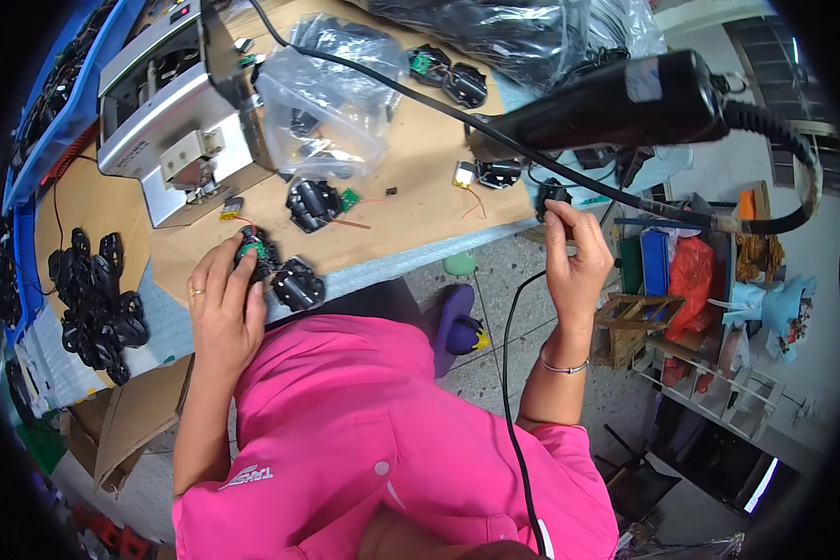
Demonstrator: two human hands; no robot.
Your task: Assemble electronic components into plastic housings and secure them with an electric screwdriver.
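Observation:
My left hand (222, 297), with a ring on one finger, presses its fingertips on a small green circuit board (253, 247) in a black plastic housing at the table's near edge. A second black housing half (298, 284) lies just right of those fingers. A small silver-and-yellow battery (231, 207) sits beyond them with a red wire. Raised at the right edge of the table, my right hand (577, 252) is closed in a pinch next to a dark piece (553, 196); what its fingertips hold is too small to make out.
A silver metal machine (173, 126) stands at the left. Hanging over the right side is a thick black corded tool (616, 105). Clear plastic bags (331, 93), another housing (313, 203) and a battery (463, 175) lie on the table. Black parts are piled (98, 294) at left, near blue bins (30, 154).

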